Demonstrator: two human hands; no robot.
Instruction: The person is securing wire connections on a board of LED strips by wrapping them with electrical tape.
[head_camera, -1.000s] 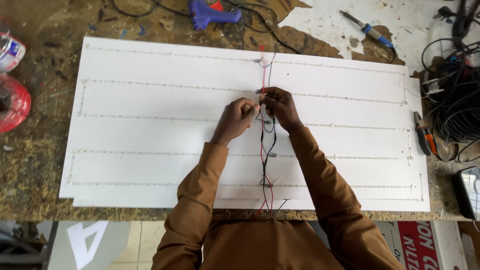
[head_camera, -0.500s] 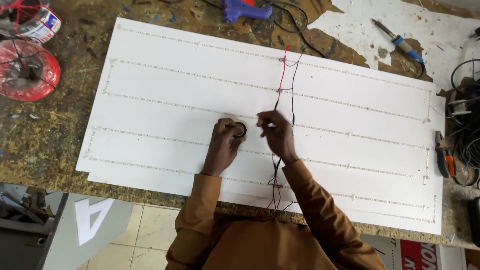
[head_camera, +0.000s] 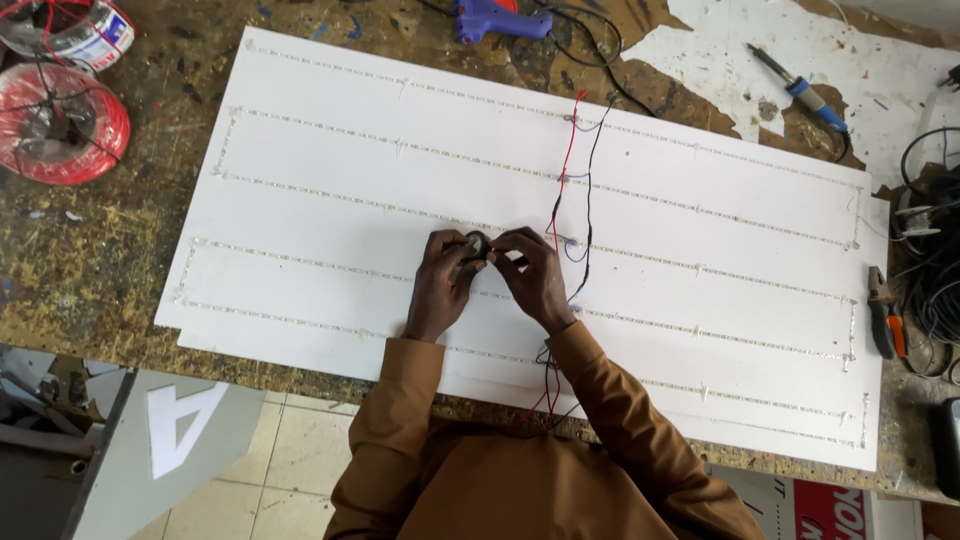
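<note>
Over the white board (head_camera: 330, 190), my left hand (head_camera: 442, 285) and right hand (head_camera: 530, 275) pinch a small black roll (head_camera: 476, 243) between their fingertips, just left of the wires (head_camera: 560, 210).

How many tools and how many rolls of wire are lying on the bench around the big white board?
Blue glue gun: 1
Blue-handled soldering iron: 1
Orange-handled pliers: 1
Red wire coil: 1
White and red wire reel: 1
Total: 5

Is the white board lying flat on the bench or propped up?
Flat. The white board lies face up on the workbench, and both hands work on top of it.
</note>
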